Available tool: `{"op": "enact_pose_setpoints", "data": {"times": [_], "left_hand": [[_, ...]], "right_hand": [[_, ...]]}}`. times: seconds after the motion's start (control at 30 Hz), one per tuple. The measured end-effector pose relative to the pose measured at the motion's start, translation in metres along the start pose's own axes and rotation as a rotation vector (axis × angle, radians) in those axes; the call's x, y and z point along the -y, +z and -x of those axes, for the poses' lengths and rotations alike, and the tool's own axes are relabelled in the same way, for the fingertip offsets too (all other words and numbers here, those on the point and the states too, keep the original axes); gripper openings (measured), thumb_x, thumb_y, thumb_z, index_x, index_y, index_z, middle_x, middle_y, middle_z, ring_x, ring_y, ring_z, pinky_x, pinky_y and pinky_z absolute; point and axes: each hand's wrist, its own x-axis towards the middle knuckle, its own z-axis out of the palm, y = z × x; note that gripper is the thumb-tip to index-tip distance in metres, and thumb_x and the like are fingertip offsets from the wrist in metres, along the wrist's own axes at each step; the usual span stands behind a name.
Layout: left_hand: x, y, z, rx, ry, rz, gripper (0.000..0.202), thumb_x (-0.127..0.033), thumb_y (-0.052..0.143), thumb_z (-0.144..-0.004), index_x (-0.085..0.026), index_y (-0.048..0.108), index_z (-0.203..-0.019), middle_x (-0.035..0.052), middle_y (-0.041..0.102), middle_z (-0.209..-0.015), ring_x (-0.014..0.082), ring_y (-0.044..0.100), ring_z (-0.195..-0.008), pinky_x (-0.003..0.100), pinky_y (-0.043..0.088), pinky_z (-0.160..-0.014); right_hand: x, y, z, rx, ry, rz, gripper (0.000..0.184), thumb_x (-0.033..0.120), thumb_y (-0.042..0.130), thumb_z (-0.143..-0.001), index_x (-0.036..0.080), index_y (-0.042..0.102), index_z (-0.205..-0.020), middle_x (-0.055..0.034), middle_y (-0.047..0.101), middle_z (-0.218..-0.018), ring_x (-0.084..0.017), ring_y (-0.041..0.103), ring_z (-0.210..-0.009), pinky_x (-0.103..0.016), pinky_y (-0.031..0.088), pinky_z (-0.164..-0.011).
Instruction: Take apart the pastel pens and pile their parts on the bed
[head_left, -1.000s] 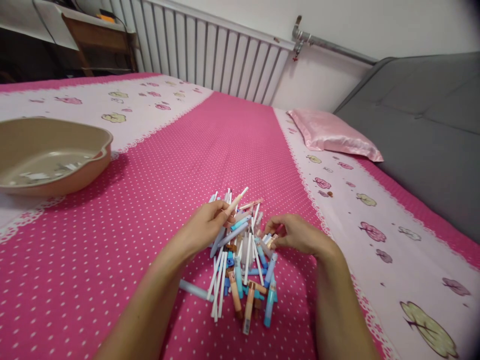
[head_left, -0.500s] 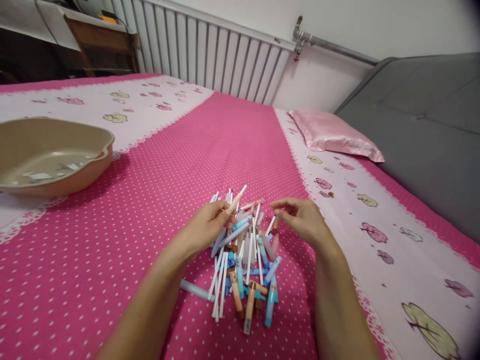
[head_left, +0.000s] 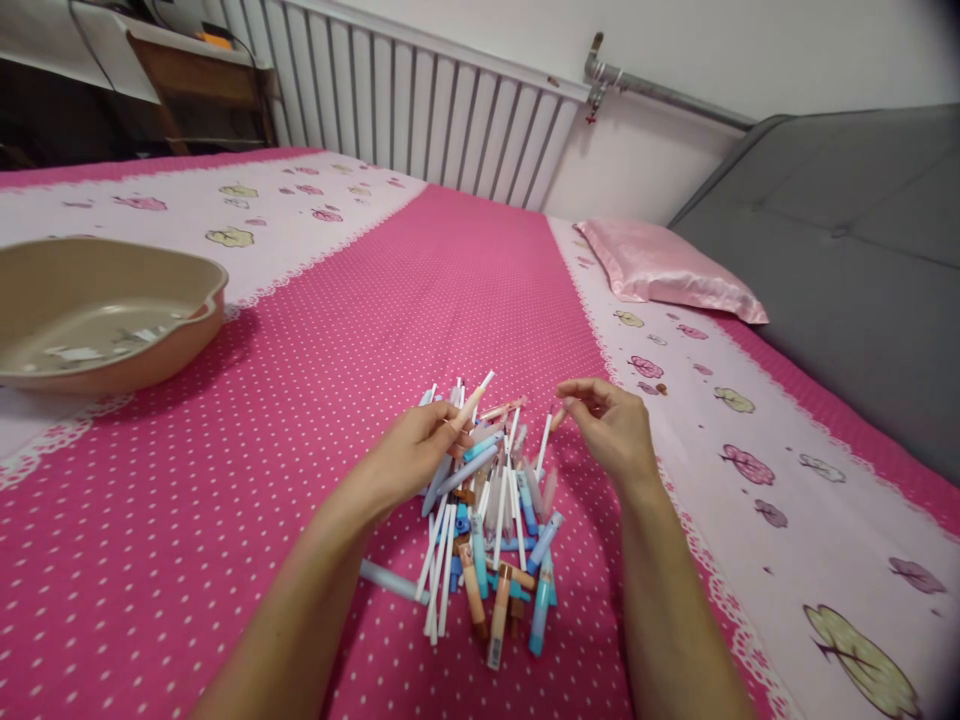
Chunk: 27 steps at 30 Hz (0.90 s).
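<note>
A heap of pens point(head_left: 491, 540) in white, blue and orange lies on the pink dotted bedspread point(head_left: 300, 400) in front of me. My left hand point(head_left: 416, 450) is closed round a bundle of pens at the heap's far left side. My right hand point(head_left: 611, 425) hovers just right of the heap, its thumb and fingers pinched on the top of one thin white pen point(head_left: 546, 445), which stands tilted above the pile.
A beige basin point(head_left: 112, 310) with small scraps inside sits at the left on the bed. A pink pillow point(head_left: 667, 270) lies at the far right beside a grey headboard point(head_left: 840, 260). A white radiator point(head_left: 420, 100) lines the wall behind.
My right hand has risen from the heap's right edge and drawn one white pen up with it. My left hand has stayed put on its bundle.
</note>
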Motion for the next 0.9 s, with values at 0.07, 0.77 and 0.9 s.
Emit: {"op": "enact_pose_setpoints", "data": {"times": [0.07, 0.77, 0.9], "left_hand": [[0.0, 0.0, 0.0, 0.002, -0.007, 0.001, 0.023, -0.034, 0.041, -0.085, -0.016, 0.051, -0.078, 0.0069, 0.063, -0.086, 0.018, 0.06, -0.081, 0.03, 0.047, -0.072], [0.004, 0.001, -0.002, -0.015, 0.049, -0.078, 0.025, -0.035, 0.041, -0.083, -0.015, 0.054, -0.078, 0.0072, 0.064, -0.083, 0.0186, 0.06, -0.077, 0.032, 0.048, -0.073], [0.003, 0.003, -0.002, 0.028, 0.06, -0.076, 0.025, -0.034, 0.042, -0.083, -0.014, 0.057, -0.081, 0.0054, 0.063, -0.078, 0.017, 0.059, -0.072, 0.029, 0.047, -0.066]], "right_hand": [[0.0, 0.0, 0.0, -0.005, -0.008, -0.003, 0.024, 0.02, 0.051, -0.076, 0.015, 0.067, -0.093, -0.0079, 0.071, -0.081, -0.019, 0.065, -0.076, -0.032, 0.048, -0.07], [-0.029, 0.011, -0.006, -0.027, 0.067, 0.321, 0.018, 0.025, 0.057, -0.079, 0.019, 0.066, -0.094, -0.0078, 0.07, -0.092, -0.02, 0.064, -0.083, -0.032, 0.045, -0.074], [-0.006, 0.008, -0.004, -0.125, 0.149, -0.372, 0.033, 0.036, 0.069, -0.071, 0.018, 0.063, -0.099, -0.0056, 0.07, -0.095, -0.014, 0.064, -0.082, -0.026, 0.049, -0.071]]}}
